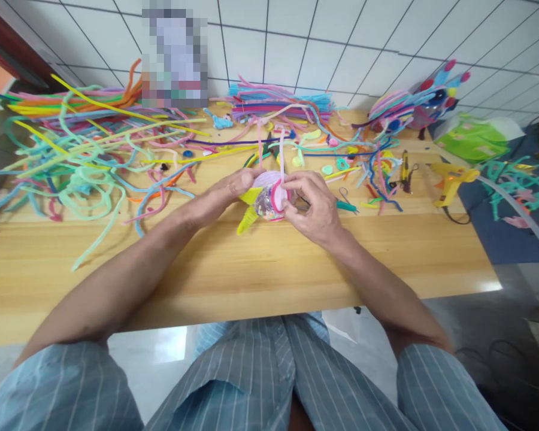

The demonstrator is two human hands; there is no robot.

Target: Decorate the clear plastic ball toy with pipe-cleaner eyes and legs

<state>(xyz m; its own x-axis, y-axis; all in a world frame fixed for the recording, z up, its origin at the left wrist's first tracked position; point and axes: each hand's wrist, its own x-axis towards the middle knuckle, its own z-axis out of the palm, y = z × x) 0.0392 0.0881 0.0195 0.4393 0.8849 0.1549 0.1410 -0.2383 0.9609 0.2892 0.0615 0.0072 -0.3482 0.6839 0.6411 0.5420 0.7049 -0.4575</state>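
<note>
The bare, outstretched left arm [153,254] slants forward and inward, its wrist [193,218] nearly in line with the hand. From here I see the left hand [231,190] in a holding pose, several of its fingers hidden. Opposite, the bare right arm [381,281] angles inward too, ending in the right hand [315,206], whose thumb and forefinger curl toward each other in a pinch. Both hands face one another, near but apart.

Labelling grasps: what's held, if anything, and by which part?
The clear craft piece: left hand holds its left side, beside the upper yellow flap; right hand holds around the pink rim. Exact fingertip contact is unclear.
</note>
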